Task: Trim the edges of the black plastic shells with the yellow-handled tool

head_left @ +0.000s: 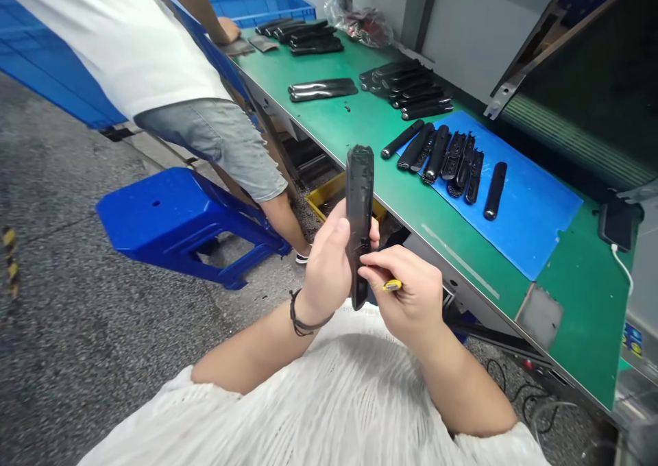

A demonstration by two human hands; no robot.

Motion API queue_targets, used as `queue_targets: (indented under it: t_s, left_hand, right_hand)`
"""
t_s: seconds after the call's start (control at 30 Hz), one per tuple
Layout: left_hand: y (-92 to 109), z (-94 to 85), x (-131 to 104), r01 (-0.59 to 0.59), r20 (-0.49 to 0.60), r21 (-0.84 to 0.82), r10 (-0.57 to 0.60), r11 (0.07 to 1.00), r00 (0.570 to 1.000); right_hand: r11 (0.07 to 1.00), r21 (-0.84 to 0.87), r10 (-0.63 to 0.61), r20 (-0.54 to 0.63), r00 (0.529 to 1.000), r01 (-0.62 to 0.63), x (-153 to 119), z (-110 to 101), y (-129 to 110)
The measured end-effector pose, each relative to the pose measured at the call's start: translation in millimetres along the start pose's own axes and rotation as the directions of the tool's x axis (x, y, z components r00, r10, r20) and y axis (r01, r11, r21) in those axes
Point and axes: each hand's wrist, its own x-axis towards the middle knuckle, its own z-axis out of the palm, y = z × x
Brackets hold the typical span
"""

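Observation:
My left hand is wrapped around a long black plastic part, held nearly upright in front of my chest. My right hand pinches a slim tool with a yellow end. Its fingertips touch the lower right edge of the black part, and the tool's working tip is hidden. On a blue sheet to the right lie several similar black parts, some with their ribbed inner side up. One more black part lies apart from them on the sheet.
The green table carries more stacks of black parts and a phone on a white cable. A co-worker's hand rests at the far end. A blue stool stands left; a yellow bin sits below the table edge.

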Motion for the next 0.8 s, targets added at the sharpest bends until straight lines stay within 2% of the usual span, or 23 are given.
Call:
queue_targets:
  t_s: [0.07,0.2,0.33,0.43,0.5,0.57,0.67,0.7,0.77,0.8]
  left_hand:
    - [-3,1.1,-4,-0.024,0.024,0.060,0.023,0.998,0.999]
    - [-9,-0.3,-6,0.005,0.083,0.118,-0.015,0.993,0.996]
    - [-13,-2.7,-4,0.030,0.122,0.104,-0.043,0.994,0.992]
    - [-14,-2.8,-5,0.084,0.095,0.045,-0.088,0.995,0.992]
    - [-14,-3.3,-5,0.114,0.073,0.002,-0.114,0.993,0.991]
    - [-13,-5.5,-5,0.141,0.069,-0.058,-0.137,0.988,0.988]
    - [-10,-12.9,-2,0.161,0.101,-0.145,-0.147,0.976,0.984]
    - [-9,-16.4,-1,0.163,0.122,-0.151,-0.145,0.975,0.982]
    - [-7,-24.0,0,0.157,0.158,-0.130,-0.135,0.979,0.978]
    - [-7,-28.0,1,0.146,0.166,-0.107,-0.127,0.984,0.978]
  right_hand:
    - [1.000,-0.017,0.017,0.048,0.999,-0.016,2,-1,1]
    - [0.997,-0.029,0.074,0.093,0.993,-0.071,3,-5,1]
    - [0.993,0.001,0.115,0.029,0.993,-0.115,1,-1,3]
    - [0.993,0.014,0.121,-0.049,0.991,-0.120,-1,4,2]
    - [0.997,0.016,0.072,-0.106,0.992,-0.071,-4,4,-4]
    - [0.999,-0.016,-0.039,-0.177,0.983,0.037,-6,1,-11]
    - [0.967,-0.158,-0.236,-0.283,0.930,0.198,1,-6,-12]
    - [0.955,-0.206,-0.269,-0.300,0.915,0.213,8,-7,-8]
    - [0.957,-0.261,-0.197,-0.276,0.941,0.124,27,-6,8]
    - [0.961,-0.277,-0.086,-0.231,0.969,0.019,37,-6,18]
